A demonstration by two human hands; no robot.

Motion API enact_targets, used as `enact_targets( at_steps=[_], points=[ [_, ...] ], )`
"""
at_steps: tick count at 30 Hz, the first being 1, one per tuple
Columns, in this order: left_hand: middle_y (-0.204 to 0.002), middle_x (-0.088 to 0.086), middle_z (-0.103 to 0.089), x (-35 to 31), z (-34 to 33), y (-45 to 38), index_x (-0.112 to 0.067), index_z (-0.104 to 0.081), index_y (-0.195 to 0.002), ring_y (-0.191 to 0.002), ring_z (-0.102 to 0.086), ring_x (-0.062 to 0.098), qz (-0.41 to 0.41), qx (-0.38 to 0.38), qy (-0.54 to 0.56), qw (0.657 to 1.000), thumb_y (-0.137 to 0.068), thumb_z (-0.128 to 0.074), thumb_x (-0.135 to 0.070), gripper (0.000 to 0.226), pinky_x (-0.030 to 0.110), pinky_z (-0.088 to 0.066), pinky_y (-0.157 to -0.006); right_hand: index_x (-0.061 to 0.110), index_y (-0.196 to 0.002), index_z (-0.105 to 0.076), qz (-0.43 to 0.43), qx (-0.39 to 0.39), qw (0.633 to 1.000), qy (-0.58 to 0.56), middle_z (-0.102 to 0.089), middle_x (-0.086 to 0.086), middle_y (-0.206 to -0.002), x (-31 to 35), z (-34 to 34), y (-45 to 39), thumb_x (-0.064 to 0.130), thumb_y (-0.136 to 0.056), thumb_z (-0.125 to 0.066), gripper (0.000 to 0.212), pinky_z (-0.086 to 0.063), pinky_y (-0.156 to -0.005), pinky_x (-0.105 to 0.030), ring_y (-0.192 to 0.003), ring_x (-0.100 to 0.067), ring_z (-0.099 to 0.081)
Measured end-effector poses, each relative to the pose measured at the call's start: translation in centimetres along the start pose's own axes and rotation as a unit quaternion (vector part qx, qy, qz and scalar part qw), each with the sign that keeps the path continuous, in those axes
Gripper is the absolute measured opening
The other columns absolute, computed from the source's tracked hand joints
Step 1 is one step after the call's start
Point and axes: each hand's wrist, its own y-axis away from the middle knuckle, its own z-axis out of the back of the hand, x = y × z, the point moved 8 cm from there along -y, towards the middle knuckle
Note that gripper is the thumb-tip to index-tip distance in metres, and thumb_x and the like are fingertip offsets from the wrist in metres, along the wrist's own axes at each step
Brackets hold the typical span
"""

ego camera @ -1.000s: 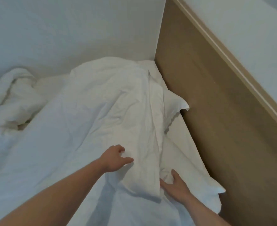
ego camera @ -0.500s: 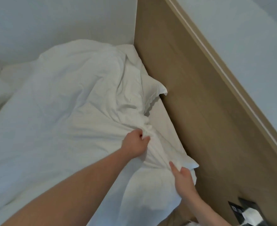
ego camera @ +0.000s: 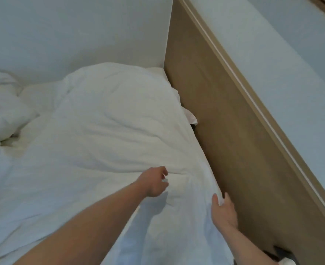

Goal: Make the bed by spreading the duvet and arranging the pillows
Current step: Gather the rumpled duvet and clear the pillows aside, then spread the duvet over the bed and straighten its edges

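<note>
Duvet covers the bed from about nine o'clock to the wooden headboard at three o'clock, humped over what is probably a pillow, whose corner peeks out at one o'clock. The left hand hovers just above the cloth, fingers loosely curled, gripping nothing. The right hand pinches the duvet's edge against the headboard at five o'clock. Risk: a one-sided pull could drag the cover askew and bury the pillow; the bunched bedding at ten o'clock may snag it.

Left hand loosely curled, maybe empty; right hand pinching.
</note>
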Motion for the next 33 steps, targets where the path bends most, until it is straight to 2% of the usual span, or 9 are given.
enact_targets(
  at_steps=[6,11,17,21,27,33],
  points=[
    [-0.135,-0.002,-0.06,20.0,6.7,9.4,-0.023,-0.055,-0.133,-0.12,-0.057,0.019,0.169,-0.038,-0.08,0.982,-0.094,-0.061,-0.043,0.045,0.03,-0.046,-0.098,0.025,-0.162,-0.018,0.208,0.14,0.968,0.005,-0.022,0.003,-0.167,13.5,-9.5,6.2,0.047,-0.105,-0.043,0.067,-0.023,-0.124,-0.037,-0.152,-0.019,-0.025],
    [-0.141,-0.001,-0.05,30.8,13.4,18.4,-0.028,-0.052,-0.134,-0.122,-0.055,0.018,0.26,-0.098,-0.079,0.957,-0.095,-0.061,-0.039,0.042,0.031,-0.044,-0.1,0.027,-0.162,-0.018,0.351,0.179,0.918,0.042,-0.018,0.005,-0.168,24.9,-15.3,12.7,0.044,-0.103,-0.047,0.068,-0.022,-0.123,-0.035,-0.153,-0.018,-0.021],
    [-0.148,0.001,-0.043,40.9,19.4,24.7,-0.025,-0.055,-0.134,-0.125,-0.053,0.023,0.307,-0.199,-0.006,0.931,-0.091,-0.067,-0.037,0.046,0.034,-0.044,-0.101,0.027,-0.162,-0.016,0.456,0.2,0.863,0.082,-0.017,0.005,-0.169,34.4,-22.8,20.4,0.041,-0.103,-0.049,0.07,-0.019,-0.123,-0.034,-0.155,-0.017,-0.016],
    [-0.151,0.0,-0.038,47.8,20.5,27.6,-0.024,-0.053,-0.137,-0.13,-0.048,0.023,0.313,-0.229,0.019,0.922,-0.09,-0.067,-0.037,0.051,0.034,-0.042,-0.104,0.028,-0.162,-0.016,0.47,0.197,0.852,0.117,-0.017,0.003,-0.169,36.2,-29.1,24.8,0.04,-0.102,-0.052,0.072,-0.021,-0.123,-0.036,-0.155,-0.018,-0.017],
    [-0.151,-0.001,-0.036,58.6,17.8,35.1,-0.025,-0.051,-0.138,-0.135,-0.045,0.022,0.321,-0.215,0.046,0.921,-0.09,-0.067,-0.038,0.053,0.036,-0.039,-0.11,0.026,-0.161,-0.019,0.462,0.202,0.848,0.16,-0.021,0.0,-0.168,33.9,-38.0,33.7,0.039,-0.1,-0.057,0.073,-0.025,-0.121,-0.037,-0.153,-0.02,-0.023],
    [-0.152,0.001,-0.037,70.5,13.3,47.7,-0.024,-0.05,-0.139,-0.129,-0.051,0.024,0.398,-0.202,0.086,0.891,-0.09,-0.068,-0.039,0.055,0.035,-0.04,-0.109,0.027,-0.161,-0.021,0.447,0.225,0.849,0.171,-0.023,-0.002,-0.166,31.2,-45.0,42.2,0.04,-0.099,-0.059,0.074,-0.031,-0.12,-0.04,-0.151,-0.022,-0.029]
  ],
)
